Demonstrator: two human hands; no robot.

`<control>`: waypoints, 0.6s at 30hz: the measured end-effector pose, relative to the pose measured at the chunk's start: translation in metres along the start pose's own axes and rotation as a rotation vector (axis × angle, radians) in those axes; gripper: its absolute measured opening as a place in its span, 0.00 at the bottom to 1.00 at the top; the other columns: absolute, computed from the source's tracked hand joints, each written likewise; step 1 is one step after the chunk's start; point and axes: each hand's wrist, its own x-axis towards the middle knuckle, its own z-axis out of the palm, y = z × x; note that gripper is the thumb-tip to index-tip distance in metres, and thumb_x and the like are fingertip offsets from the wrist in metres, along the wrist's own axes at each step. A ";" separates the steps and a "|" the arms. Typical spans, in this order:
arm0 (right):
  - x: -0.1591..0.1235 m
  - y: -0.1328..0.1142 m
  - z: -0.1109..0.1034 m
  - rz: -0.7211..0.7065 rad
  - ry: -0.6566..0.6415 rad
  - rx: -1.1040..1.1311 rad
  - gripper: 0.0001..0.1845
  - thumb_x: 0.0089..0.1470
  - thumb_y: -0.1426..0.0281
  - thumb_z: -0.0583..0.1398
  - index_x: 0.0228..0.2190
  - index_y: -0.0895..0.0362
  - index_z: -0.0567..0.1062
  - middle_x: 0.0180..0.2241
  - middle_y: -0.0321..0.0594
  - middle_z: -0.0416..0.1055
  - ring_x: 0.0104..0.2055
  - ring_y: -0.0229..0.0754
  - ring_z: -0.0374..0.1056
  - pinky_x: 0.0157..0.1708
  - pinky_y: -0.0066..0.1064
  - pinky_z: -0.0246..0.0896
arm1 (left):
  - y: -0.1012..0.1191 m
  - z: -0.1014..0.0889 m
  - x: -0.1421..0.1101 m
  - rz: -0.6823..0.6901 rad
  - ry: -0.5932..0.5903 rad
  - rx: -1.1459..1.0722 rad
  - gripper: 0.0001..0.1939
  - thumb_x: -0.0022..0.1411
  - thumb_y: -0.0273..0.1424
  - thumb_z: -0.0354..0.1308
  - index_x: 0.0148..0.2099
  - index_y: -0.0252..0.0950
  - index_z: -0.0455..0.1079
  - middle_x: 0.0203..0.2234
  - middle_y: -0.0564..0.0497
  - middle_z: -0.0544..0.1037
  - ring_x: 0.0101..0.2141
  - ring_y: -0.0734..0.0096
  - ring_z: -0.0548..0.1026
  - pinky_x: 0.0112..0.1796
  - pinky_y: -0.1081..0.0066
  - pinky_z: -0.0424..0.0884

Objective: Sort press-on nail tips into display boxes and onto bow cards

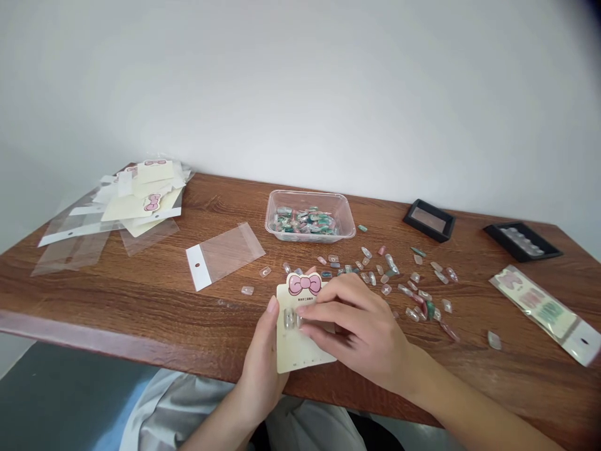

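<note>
My left hand grips a cream display card by its left edge, with the thumb along the front. A pink bow tops the card. Silvery false nails sit side by side on its upper part. My right hand is over the card's right side, thumb and fingertips pinched around another silvery false nail against the card. The right fingers partly cover the card, so its right half is hidden.
A clear plastic tub of nails stands behind my hands. Loose nails lie scattered rightward. An empty clear sleeve and a pile of cards lie left. Two black boxes and a packed card lie right.
</note>
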 end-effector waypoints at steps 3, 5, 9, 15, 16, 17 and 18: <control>0.000 -0.001 -0.001 0.002 0.013 -0.005 0.10 0.62 0.70 0.65 0.45 0.58 0.77 0.37 0.41 0.74 0.37 0.42 0.70 0.38 0.37 0.66 | 0.002 -0.003 -0.002 0.005 -0.007 0.053 0.22 0.64 0.44 0.63 0.54 0.36 0.79 0.51 0.44 0.82 0.57 0.46 0.74 0.61 0.54 0.64; 0.001 -0.001 -0.007 0.010 0.044 0.002 0.12 0.62 0.67 0.64 0.47 0.58 0.76 0.38 0.43 0.74 0.37 0.42 0.70 0.38 0.37 0.67 | 0.004 -0.003 -0.004 -0.020 -0.007 0.097 0.23 0.63 0.39 0.64 0.58 0.35 0.76 0.49 0.43 0.83 0.54 0.46 0.76 0.58 0.55 0.67; 0.006 0.008 -0.034 0.098 0.125 -0.092 0.06 0.63 0.72 0.62 0.42 0.54 0.78 0.37 0.42 0.77 0.38 0.43 0.73 0.37 0.36 0.68 | 0.008 0.000 -0.009 -0.065 0.042 0.165 0.26 0.64 0.36 0.63 0.62 0.34 0.71 0.49 0.39 0.83 0.46 0.48 0.81 0.46 0.59 0.75; 0.001 0.048 -0.076 0.455 -0.004 -0.319 0.08 0.65 0.66 0.60 0.36 0.52 0.79 0.33 0.37 0.78 0.34 0.43 0.73 0.34 0.36 0.66 | 0.011 0.007 -0.011 -0.092 0.084 0.203 0.18 0.67 0.33 0.59 0.56 0.31 0.73 0.50 0.34 0.82 0.42 0.53 0.83 0.40 0.64 0.78; -0.001 0.054 -0.081 0.489 -0.075 -0.332 0.08 0.65 0.66 0.60 0.37 0.52 0.80 0.33 0.37 0.78 0.34 0.43 0.73 0.34 0.35 0.66 | 0.012 0.007 -0.011 -0.095 0.094 0.208 0.19 0.67 0.33 0.59 0.57 0.30 0.73 0.50 0.34 0.82 0.42 0.53 0.83 0.40 0.64 0.78; -0.003 0.059 -0.084 0.507 -0.153 -0.341 0.08 0.64 0.66 0.60 0.37 0.52 0.80 0.33 0.37 0.78 0.34 0.43 0.73 0.34 0.34 0.65 | 0.012 0.008 -0.011 -0.102 0.104 0.215 0.21 0.67 0.34 0.59 0.59 0.30 0.71 0.50 0.34 0.82 0.42 0.53 0.83 0.39 0.64 0.78; -0.005 0.064 -0.086 0.513 -0.229 -0.345 0.07 0.64 0.67 0.60 0.37 0.52 0.80 0.33 0.37 0.77 0.34 0.42 0.72 0.33 0.34 0.65 | 0.012 0.008 -0.011 -0.107 0.112 0.220 0.23 0.67 0.34 0.59 0.61 0.30 0.69 0.50 0.33 0.82 0.42 0.53 0.83 0.39 0.64 0.78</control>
